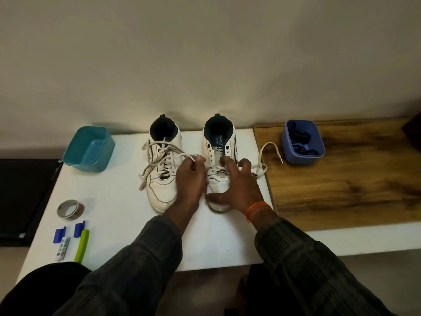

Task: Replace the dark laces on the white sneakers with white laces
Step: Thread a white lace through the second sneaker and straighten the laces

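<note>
- Far left: teal tub [88, 148] sits on the white table [127, 201], looks empty; tape roll [70, 209], blue caps [68, 231] and a green pen [82, 245] lie nearer the front edge
- Left shoe [163, 165]: white lace [151, 166] runs through all visible eyelets, bow tied, ends trailing off to the left. That one looks done
- L hand [190, 176] between the two shoes, fingers curled tight, thumb and forefinger pinching one end of the right shoe's lace [193, 158], tip poking up and left from the pinch
- Right shoe [219, 163]: toe toward the person, heel to the wall, so the eyelet rows run away from the hands. Only the lowest crossing is threaded; upper eyelets bare, tongue showing
- R hand [237, 179] over that shoe, fingers spread and half-curled: thumb against the toe, fingertips at the lower eyelets; seems to steady the shoe, not gripping lace
- Other lace end [271, 151] loops out to the right, free on the table edge, just beyond the R hand
- Key relation: next open eyelet on the left row lies just right of and beyond the L-hand pinch, so L hand is nearer; tip must swing right toward it
- Far right: blue tub [301, 142] on the wood top [341, 179], dark laces [300, 137] inside
- Judgement: abt halfway, second shoe just begun
</note>
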